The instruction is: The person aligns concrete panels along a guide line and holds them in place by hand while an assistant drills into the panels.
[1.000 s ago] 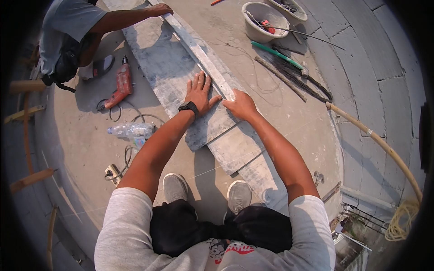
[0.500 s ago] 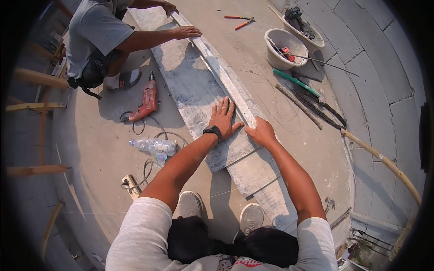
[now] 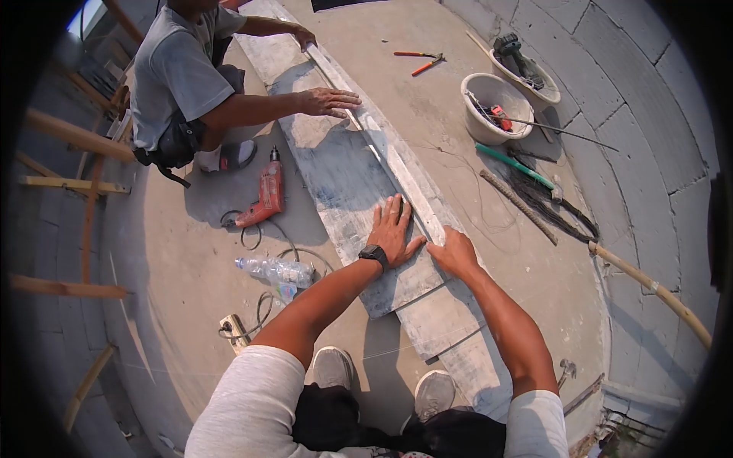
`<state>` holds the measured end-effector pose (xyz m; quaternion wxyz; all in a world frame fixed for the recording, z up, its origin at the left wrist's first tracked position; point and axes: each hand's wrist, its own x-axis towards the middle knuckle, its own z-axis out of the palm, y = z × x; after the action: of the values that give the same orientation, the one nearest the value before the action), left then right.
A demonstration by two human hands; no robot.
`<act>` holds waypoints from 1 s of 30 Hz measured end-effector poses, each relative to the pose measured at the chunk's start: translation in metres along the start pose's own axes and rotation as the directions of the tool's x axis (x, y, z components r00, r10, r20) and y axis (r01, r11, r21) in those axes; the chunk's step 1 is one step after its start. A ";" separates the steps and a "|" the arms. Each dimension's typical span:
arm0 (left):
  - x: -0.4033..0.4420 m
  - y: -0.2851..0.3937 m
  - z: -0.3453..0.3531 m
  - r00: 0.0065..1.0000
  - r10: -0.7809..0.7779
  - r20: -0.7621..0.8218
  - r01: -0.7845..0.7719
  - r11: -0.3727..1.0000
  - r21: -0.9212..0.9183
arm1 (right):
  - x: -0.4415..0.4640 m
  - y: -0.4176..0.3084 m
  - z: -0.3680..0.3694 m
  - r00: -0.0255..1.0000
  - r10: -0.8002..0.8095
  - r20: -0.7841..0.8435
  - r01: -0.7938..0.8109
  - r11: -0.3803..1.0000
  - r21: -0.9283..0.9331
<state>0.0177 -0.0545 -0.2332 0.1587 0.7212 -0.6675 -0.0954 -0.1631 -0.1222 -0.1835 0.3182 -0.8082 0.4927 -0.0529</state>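
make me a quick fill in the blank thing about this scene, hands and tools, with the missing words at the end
1. The person's left hand rests palm ____ on the grey board.
2. The person's right hand grips the long straight bar at its near ____.
3. A black wristwatch is worn on the person's own ____ wrist.
4. The body of the corded drill is coloured ____.

Missing words: down; end; left; red.

Bar (image 3: 405, 177) on the board (image 3: 330, 179), with drill (image 3: 269, 196) and bottle (image 3: 276, 270) left of both, bucket (image 3: 485, 133) to their right
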 end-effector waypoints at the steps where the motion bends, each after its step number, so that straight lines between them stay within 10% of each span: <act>1: -0.001 0.001 0.000 1.000 -0.014 0.016 0.014 1.000 0.013 | 0.000 0.000 0.000 1.000 0.002 0.000 -0.002 1.000 -0.008; 30: 0.000 -0.001 0.008 0.996 -0.005 -0.084 0.001 0.999 -0.052 | 0.037 -0.034 -0.001 1.000 0.007 -0.023 -0.007 1.000 -0.002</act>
<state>0.0163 -0.0550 -0.2409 0.2050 0.7212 -0.6565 -0.0826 -0.1188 -0.1432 -0.1720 0.3118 -0.8062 0.4991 -0.0605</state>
